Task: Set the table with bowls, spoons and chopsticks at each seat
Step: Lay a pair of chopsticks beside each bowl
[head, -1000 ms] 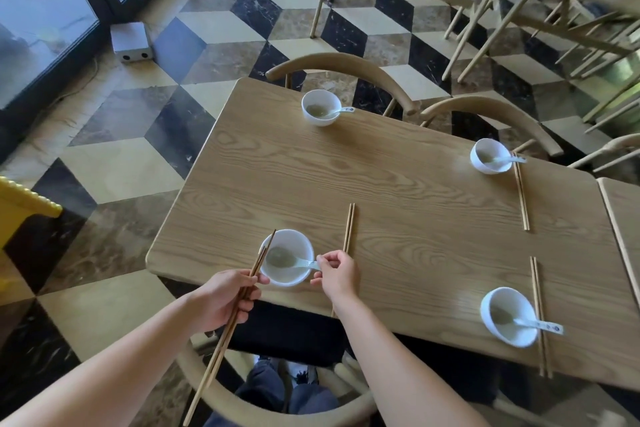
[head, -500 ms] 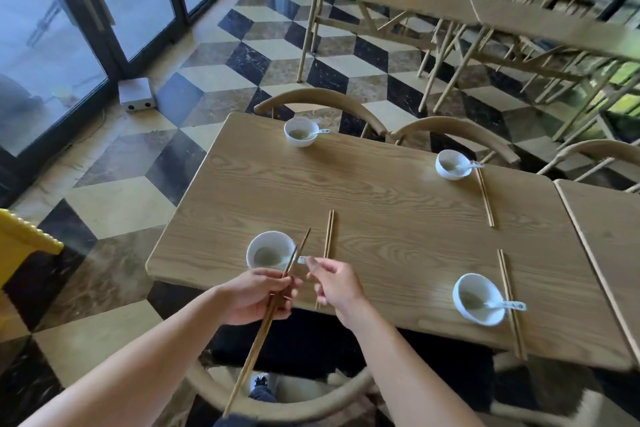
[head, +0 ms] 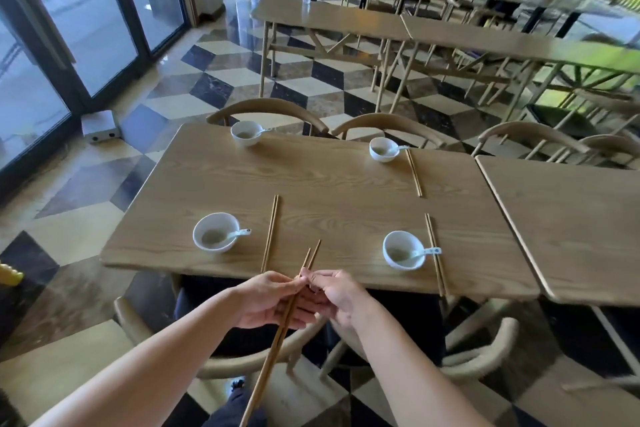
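Several white bowls, each with a spoon in it, stand on the wooden table (head: 329, 184): near left (head: 215, 231), near right (head: 403, 250), far left (head: 246, 133), far right (head: 382, 149). Chopstick pairs lie beside the near left bowl (head: 270, 231), the near right bowl (head: 435, 253) and the far right bowl (head: 414, 173). No chopsticks lie by the far left bowl. My left hand (head: 268, 300) grips a pair of chopsticks (head: 277, 340) over the table's near edge. My right hand (head: 337, 295) pinches the same pair near its upper end.
Wooden chairs stand at the far side (head: 266, 107) and below my arms (head: 221, 367). A second table (head: 571, 218) adjoins on the right. More tables and chairs fill the room behind. A grey box (head: 100, 126) sits on the floor by the glass doors.
The view has pulled back and up from the near left bowl. My right hand left the bowl's spoon and joined my left hand on the held chopsticks.
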{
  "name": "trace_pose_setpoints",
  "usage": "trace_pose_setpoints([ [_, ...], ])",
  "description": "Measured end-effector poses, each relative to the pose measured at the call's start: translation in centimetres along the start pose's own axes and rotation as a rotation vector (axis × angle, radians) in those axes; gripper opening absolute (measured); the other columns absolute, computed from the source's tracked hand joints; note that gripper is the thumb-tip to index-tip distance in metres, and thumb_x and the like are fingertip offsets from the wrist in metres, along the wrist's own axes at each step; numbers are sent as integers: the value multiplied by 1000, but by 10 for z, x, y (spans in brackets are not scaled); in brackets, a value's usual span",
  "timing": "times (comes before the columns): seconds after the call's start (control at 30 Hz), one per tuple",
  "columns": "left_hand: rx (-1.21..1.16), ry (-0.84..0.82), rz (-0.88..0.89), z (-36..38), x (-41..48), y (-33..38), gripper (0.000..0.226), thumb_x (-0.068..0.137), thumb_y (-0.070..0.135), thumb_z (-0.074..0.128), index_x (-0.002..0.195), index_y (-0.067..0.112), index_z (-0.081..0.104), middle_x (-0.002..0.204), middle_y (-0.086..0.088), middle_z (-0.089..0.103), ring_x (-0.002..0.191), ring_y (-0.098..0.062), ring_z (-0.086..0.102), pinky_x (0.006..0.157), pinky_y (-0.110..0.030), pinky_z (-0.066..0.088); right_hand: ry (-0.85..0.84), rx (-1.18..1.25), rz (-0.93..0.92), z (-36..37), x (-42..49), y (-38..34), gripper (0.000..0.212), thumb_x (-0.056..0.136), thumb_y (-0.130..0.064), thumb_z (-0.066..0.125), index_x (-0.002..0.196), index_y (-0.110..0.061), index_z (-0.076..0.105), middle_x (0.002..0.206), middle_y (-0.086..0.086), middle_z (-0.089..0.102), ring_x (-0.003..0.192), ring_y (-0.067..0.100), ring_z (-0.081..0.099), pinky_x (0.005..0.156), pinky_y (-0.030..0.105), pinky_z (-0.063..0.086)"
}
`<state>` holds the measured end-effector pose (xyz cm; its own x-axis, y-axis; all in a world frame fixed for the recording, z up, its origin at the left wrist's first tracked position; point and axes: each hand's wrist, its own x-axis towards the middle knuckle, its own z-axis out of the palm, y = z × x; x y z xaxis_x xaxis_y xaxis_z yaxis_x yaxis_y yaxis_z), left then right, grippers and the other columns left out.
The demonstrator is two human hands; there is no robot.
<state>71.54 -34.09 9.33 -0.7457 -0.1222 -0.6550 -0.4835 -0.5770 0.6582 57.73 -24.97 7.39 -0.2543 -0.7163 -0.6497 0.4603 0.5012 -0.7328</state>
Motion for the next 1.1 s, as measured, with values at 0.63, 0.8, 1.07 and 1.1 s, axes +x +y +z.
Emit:
trace_pose_setpoints([
  [0.63, 104, 44, -182, -17, 42, -8, 33, 99, 22, 55, 115, -4, 68, 107, -22, 72, 88, -33, 71, 82, -45, 59, 626, 510, -134, -67, 17, -21, 20, 91, -11, 67, 72, -6, 64, 61, 1, 50, 44, 10, 39, 43, 19, 37],
  [0.8, 36, 2, -214, -36, 62, 14, 31, 99, 17, 55, 110, -7, 70, 88, -18, 66, 66, -22, 63, 60, -33, 59, 575, 455, -83, -58, 31, -28, 24, 92, -12, 66, 70, -8, 58, 62, 3, 51, 48, 11, 41, 47, 21, 43],
  [1.07, 173, -187, -392, -68, 79, 24, 44, 102, 44, 44, 109, 4, 60, 69, -2, 21, 58, -16, 19, 51, -25, 22, 427, 296, -2, -37, 59, -38, 11, 89, -8, 68, 80, -8, 64, 65, 2, 54, 50, 10, 46, 45, 21, 45],
  [1.1, 147, -235, -423, -71, 80, 23, 43, 101, 49, 42, 104, 9, 57, 69, -1, 20, 58, -15, 18, 50, -25, 21, 407, 269, 14, -33, 62, -36, 11, 90, -8, 68, 79, -7, 63, 64, 2, 54, 49, 9, 46, 45, 22, 44],
])
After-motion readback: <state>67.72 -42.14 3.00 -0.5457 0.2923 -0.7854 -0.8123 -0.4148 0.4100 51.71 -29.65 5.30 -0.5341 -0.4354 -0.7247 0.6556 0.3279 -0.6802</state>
